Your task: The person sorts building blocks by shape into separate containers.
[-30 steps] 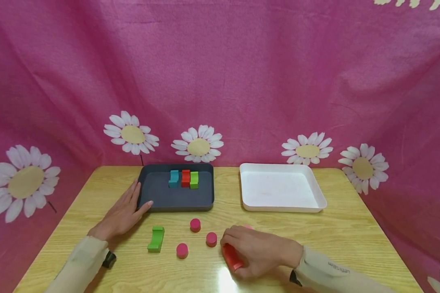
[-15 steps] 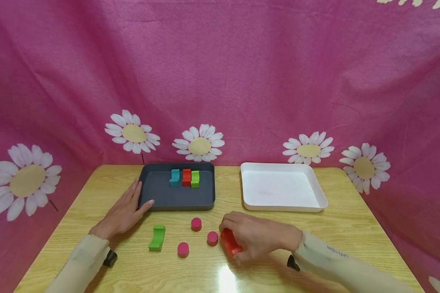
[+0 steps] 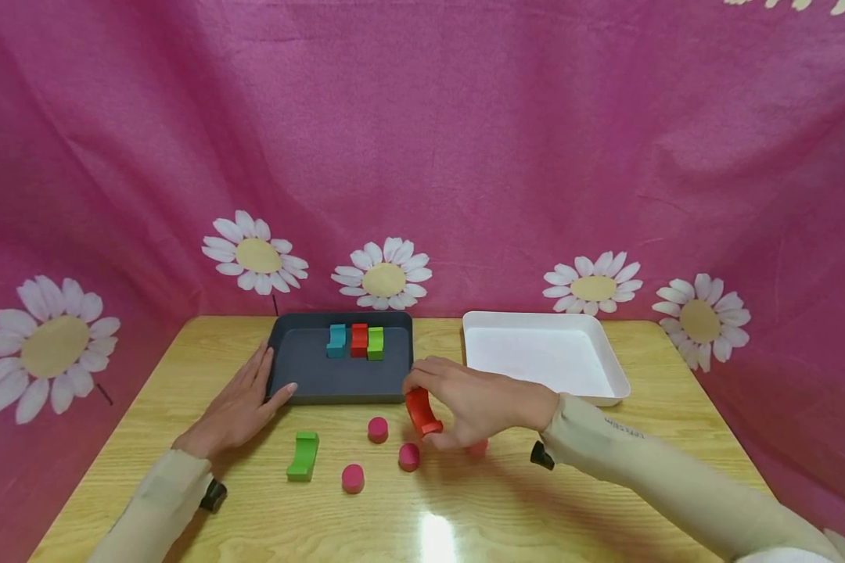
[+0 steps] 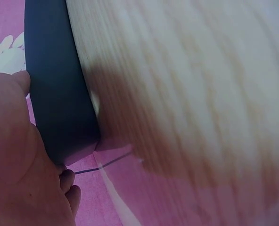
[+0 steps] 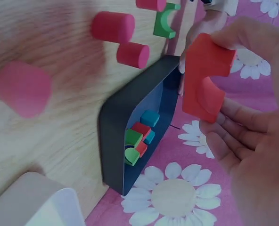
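My right hand (image 3: pixel 482 400) pinches a red arch-shaped block (image 3: pixel 419 413) between thumb and fingers. It is held tilted above the table, just in front of the gap between two trays; the right wrist view shows its curved notch. My left hand (image 3: pixel 232 410) rests with fairly straight fingers against the left side of a dark grey tray (image 3: pixel 310 385), thumb over its front corner. Inside that tray stand a blue notched block (image 3: pixel 336 342), a red one (image 3: pixel 359 341) and a light green one (image 3: pixel 375 344). A green arch-shaped block (image 3: pixel 302 457) lies near my left hand.
Several pink cylinders, among them one behind (image 3: pixel 377 430), one in the middle (image 3: pixel 409 457) and one in front (image 3: pixel 353 478), stand on the wooden table. Another pink piece (image 3: pixel 476 448) shows partly below my right hand. A white tray (image 3: pixel 542 363) sits back right, before a flowered pink cloth (image 3: pixel 465 156).
My right hand has lifted the red arch-shaped block off the table and carried it away from me and slightly left. My left hand stays in place on the tray.
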`<action>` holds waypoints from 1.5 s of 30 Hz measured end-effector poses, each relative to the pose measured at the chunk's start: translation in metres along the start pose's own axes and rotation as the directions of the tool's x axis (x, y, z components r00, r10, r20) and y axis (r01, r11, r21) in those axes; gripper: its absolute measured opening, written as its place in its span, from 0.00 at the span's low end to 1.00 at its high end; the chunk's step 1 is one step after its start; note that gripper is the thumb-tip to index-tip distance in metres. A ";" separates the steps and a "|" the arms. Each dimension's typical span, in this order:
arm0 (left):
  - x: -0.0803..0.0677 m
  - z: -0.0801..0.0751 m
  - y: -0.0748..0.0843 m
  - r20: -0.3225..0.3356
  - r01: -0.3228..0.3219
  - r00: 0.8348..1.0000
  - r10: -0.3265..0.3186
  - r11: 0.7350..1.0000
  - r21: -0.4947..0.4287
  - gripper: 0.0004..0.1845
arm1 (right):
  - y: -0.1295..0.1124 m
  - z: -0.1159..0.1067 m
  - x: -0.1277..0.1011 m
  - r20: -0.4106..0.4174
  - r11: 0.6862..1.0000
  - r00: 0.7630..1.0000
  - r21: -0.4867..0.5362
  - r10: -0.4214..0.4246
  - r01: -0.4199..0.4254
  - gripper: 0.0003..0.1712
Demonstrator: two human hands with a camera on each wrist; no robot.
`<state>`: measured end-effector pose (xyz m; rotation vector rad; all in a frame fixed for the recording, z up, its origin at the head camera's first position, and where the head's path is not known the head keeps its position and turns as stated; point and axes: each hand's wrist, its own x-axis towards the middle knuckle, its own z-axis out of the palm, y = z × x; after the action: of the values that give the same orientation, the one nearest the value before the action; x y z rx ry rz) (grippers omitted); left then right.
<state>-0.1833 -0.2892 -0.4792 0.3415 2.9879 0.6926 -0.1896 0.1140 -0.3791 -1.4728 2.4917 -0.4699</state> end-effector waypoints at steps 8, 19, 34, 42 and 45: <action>0.001 0.002 0.000 0.000 0.013 1.000 -0.013 1.000 0.011 0.52 | 0.004 -0.007 0.035 -0.045 1.000 0.999 0.019 -0.002 0.003 0.35; 0.002 0.001 -0.001 0.005 0.020 1.000 -0.020 1.000 0.009 0.52 | 0.008 -0.012 0.087 -0.076 0.993 0.996 -0.113 -0.040 0.031 0.35; 0.002 0.003 -0.001 0.013 0.022 1.000 -0.023 1.000 0.019 0.52 | 0.013 0.002 0.144 -0.034 0.992 0.999 -0.126 0.019 -0.023 0.37; 0.002 0.003 -0.001 0.000 0.010 1.000 -0.010 1.000 0.018 0.52 | 0.016 0.014 0.162 -0.060 0.985 0.997 -0.163 0.053 -0.062 0.34; 0.002 0.001 -0.001 0.000 0.010 1.000 -0.010 1.000 0.017 0.52 | 0.018 0.018 0.168 -0.067 0.983 0.996 -0.171 0.060 -0.071 0.36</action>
<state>-0.1856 -0.2895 -0.4809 0.3271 2.9950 0.6675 -0.2785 -0.0278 -0.4056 -1.4511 2.6793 -0.2979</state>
